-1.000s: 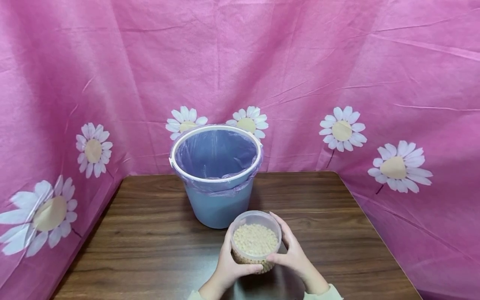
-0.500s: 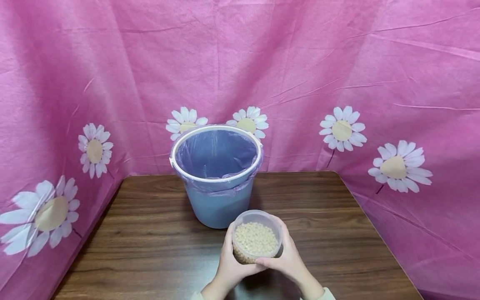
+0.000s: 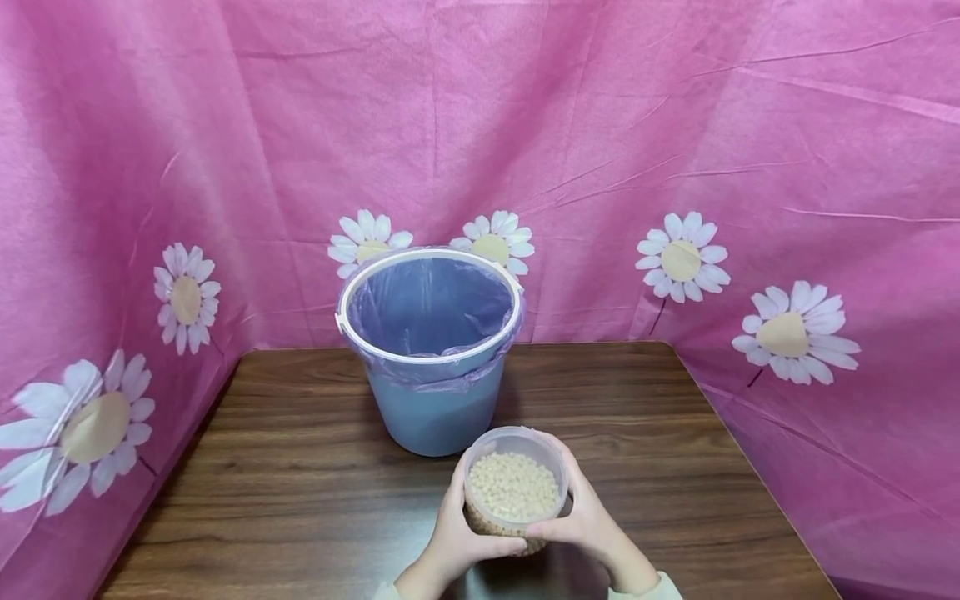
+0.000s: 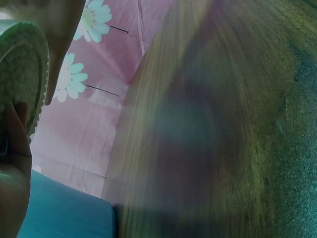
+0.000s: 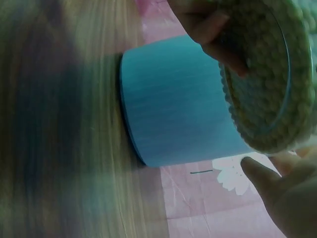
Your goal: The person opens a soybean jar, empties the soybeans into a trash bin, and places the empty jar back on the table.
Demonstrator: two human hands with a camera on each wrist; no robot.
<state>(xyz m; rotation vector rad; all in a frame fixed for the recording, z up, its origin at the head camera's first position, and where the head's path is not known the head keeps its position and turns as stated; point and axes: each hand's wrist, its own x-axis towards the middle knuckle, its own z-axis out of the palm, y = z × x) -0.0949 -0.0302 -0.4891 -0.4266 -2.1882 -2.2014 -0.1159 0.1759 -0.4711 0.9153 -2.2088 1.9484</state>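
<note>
A clear round plastic tub [image 3: 516, 442] filled with small pale pellets [image 3: 513, 486], which look like dried beans, is held up above the table in both hands. My left hand [image 3: 456, 533] grips its left side, the thumb across the near wall. Round the right side, my right hand [image 3: 588, 518] curls its fingers, with its thumb at the near rim. The tub's ridged underside [image 4: 25, 69] shows in the left wrist view, with left fingers against it. From the right wrist view, the packed pellets [image 5: 267, 64] are visible through the base.
Just beyond the tub stands a blue bucket [image 3: 435, 408] with a white rim, lined with a thin purple plastic bag [image 3: 420, 292]. The wooden table [image 3: 300, 475] reaches a pink daisy-print cloth [image 3: 585, 167] behind and at both sides.
The tub rose slightly and tilted toward the head camera, then came back down and nearer to me. Both hands moved with it, the right thumb shifting along the near rim. The bucket stayed put.
</note>
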